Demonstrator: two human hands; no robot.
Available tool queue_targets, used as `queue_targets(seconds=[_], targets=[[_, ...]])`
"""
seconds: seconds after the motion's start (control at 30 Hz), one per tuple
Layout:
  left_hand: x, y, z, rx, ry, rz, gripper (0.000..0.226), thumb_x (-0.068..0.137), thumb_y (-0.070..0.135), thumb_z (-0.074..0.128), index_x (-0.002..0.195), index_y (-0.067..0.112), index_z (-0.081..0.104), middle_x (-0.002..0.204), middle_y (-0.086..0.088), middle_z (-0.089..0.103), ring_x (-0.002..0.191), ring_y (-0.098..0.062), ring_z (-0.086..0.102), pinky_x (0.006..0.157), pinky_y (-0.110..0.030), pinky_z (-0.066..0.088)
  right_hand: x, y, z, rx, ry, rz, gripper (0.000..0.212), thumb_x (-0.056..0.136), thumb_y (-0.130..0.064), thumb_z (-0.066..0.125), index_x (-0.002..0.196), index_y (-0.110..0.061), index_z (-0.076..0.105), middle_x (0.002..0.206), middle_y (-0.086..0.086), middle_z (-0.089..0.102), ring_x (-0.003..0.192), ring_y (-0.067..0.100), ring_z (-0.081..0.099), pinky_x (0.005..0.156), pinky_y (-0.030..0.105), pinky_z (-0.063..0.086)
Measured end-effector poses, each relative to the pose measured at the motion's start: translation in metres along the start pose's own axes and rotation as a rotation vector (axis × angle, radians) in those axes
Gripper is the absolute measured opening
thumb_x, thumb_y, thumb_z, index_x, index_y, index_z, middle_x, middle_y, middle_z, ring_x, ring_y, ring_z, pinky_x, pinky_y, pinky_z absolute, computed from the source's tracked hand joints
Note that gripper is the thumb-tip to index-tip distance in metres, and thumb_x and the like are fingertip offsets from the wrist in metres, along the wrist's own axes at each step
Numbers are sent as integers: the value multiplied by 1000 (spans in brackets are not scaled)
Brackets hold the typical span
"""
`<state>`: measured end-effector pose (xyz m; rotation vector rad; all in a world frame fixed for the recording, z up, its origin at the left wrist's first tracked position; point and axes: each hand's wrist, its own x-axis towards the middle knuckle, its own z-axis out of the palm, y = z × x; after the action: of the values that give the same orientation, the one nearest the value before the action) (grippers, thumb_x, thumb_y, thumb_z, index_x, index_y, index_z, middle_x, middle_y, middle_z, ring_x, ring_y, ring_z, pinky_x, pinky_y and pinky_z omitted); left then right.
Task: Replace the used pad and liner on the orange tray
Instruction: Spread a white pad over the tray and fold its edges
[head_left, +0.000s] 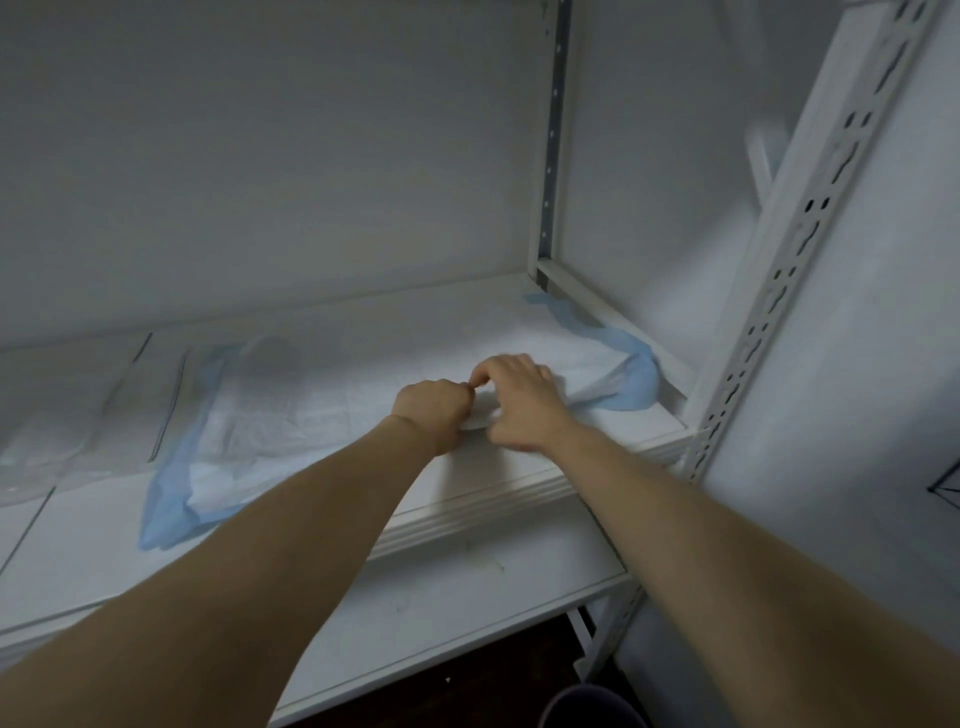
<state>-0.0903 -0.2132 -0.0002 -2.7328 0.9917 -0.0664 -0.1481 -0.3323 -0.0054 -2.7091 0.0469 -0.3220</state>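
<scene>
Down at the bottom edge, one round grey bucket rim (592, 701) peeks in over the dark floor. Just above it sits the lower shelf board (441, 613), the first of two boards. Two bare forearms reach up over it to the upper shelf (78, 545). There's one pad (291, 410), white with blue borders, spread rumpled across the upper shelf and running into its far right corner. Both hands meet at its near edge, knuckles almost touching. The left hand (434, 410) is balled tight, pinching the folded edge. The right hand (519, 400) has its fingers curled over the pad and its thumb tucked below. Off to the left lies one clear plastic sheet (78, 415). Two perforated white uprights: one (810, 234) near right, one (553, 130) at the back.
</scene>
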Motion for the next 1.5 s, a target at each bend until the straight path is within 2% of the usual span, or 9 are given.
queue_targets(seconds=[0.13, 0.33, 0.47, 0.67, 0.87, 1.0, 1.2, 1.33, 1.5], targets=[[-2, 0, 1, -23, -7, -6, 33, 89, 16, 53, 121, 11, 48, 116, -8, 59, 106, -28, 59, 71, -31, 39, 1, 3, 8, -223, -16, -63, 47, 72, -19, 65, 116, -20, 48, 117, -3, 52, 113, 20, 42, 89, 27, 28], [-7, -1, 3, -89, 58, -29, 27, 88, 10, 49, 115, 10, 48, 114, -9, 59, 104, -29, 58, 70, -32, 38, 4, 3, 14, -474, 12, -139, 25, 85, -13, 53, 109, -17, 56, 111, 1, 58, 107, 22, 51, 88, 29, 34], [-12, -14, 3, -79, 35, 17, 33, 87, 10, 52, 119, 14, 45, 117, -5, 57, 103, -26, 58, 69, -31, 38, 5, 5, 13, -479, 22, -139, 24, 87, -12, 52, 110, -15, 56, 111, 2, 59, 107, 23, 53, 88, 30, 33], [-33, -51, -2, -201, -169, 42, 52, 74, 43, 67, 116, 21, 46, 110, 0, 58, 83, -19, 50, 69, -29, 38, 5, 8, 15, -469, 18, -105, 22, 87, -14, 53, 107, -20, 58, 109, -2, 61, 102, 20, 54, 86, 30, 32], [-37, -56, 9, -49, -127, 41, 40, 84, 12, 56, 122, 16, 42, 122, -5, 54, 104, -27, 57, 73, -32, 40, 5, 7, 14, -495, 0, -92, 20, 88, -15, 53, 106, -21, 58, 107, -2, 61, 101, 20, 56, 88, 31, 33], [-38, -53, 16, 53, -108, 47, 44, 85, -1, 52, 125, 12, 38, 122, -8, 52, 105, -28, 56, 71, -33, 40, 6, 8, 18, -450, -27, -63, 23, 87, -7, 52, 106, -19, 56, 110, 1, 59, 105, 21, 52, 84, 30, 36], [-40, -56, 15, 181, -166, 173, 57, 81, 4, 63, 129, 10, 33, 118, -8, 53, 101, -27, 59, 69, -33, 42, 8, 7, 23, -478, -86, -19, 32, 85, 4, 47, 109, -15, 56, 110, 2, 57, 106, 21, 51, 71, 29, 35], [-38, -63, 12, 32, -337, 115, 73, 72, 27, 75, 129, 20, 30, 106, 1, 51, 88, -23, 58, 78, -39, 53, 11, 3, 21, -519, -129, -8, 33, 84, 6, 49, 110, -14, 56, 111, 3, 56, 107, 22, 51, 70, 31, 38], [-36, -64, 13, 3, -298, 109, 56, 83, 15, 63, 130, 15, 34, 112, -7, 56, 92, -26, 58, 78, -37, 50, 15, 1, 16, -535, -201, -15, 30, 84, 4, 50, 108, -13, 57, 109, 5, 57, 102, 24, 54, 72, 32, 39]])
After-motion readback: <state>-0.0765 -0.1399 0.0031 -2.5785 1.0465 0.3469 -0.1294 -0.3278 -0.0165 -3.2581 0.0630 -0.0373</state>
